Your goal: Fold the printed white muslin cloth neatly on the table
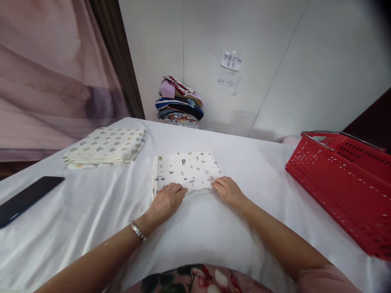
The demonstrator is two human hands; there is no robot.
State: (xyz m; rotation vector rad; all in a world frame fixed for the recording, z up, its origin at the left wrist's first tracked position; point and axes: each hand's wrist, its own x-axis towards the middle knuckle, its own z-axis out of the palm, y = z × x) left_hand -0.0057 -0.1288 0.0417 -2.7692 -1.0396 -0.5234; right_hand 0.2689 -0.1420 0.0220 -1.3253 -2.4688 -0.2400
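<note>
A white cloth (pixel 186 169) printed with small plants, a flamingo and a rainbow lies folded into a rectangle on the white-covered table. At its near edge, left of the middle, my left hand (pixel 168 199) grips the fabric with curled fingers. My right hand (pixel 228 189) pinches the near right corner, fingers closed on the layers. Both thumbs are mostly hidden. To the left lies a second folded cloth (pixel 108 146), cream with grey cloud-like shapes, apart from both hands.
A black phone (pixel 29 197) lies at the left. On the right stands a red perforated plastic basket (pixel 339 183) with metal handles. Beyond the table's far edge is a stack of folded fabrics (pixel 179 103) by the wall. Pink curtains (pixel 45 81) hang at the left.
</note>
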